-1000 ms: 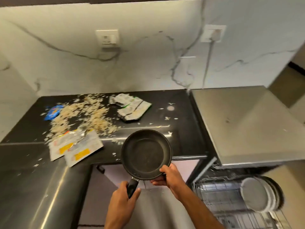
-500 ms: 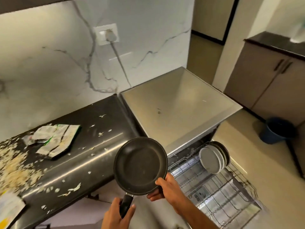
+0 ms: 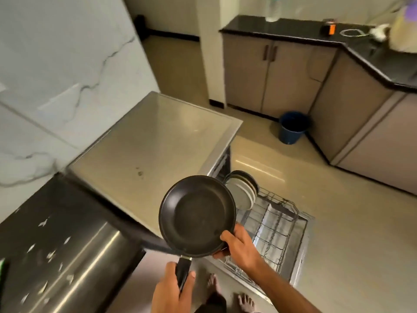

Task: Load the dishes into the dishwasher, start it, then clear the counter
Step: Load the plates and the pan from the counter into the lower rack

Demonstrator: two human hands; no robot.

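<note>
A person carries a black frying pan (image 3: 197,214) away from the littered bench (image 3: 56,245) toward the open dishwasher's pulled-out rack (image 3: 274,224), the view having swung right since a second ago. The left hand (image 3: 172,288) grips the handle; the right hand (image 3: 240,245) pinches the rim. Plates (image 3: 242,192) already stand racked; loading appears imminent.

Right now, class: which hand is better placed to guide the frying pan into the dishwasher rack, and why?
Probably the right hand. It grips the frying pan at the rim on the side toward the dishwasher rack, which lies open to the right. The left hand holds the handle, on the side away from the rack.
</note>
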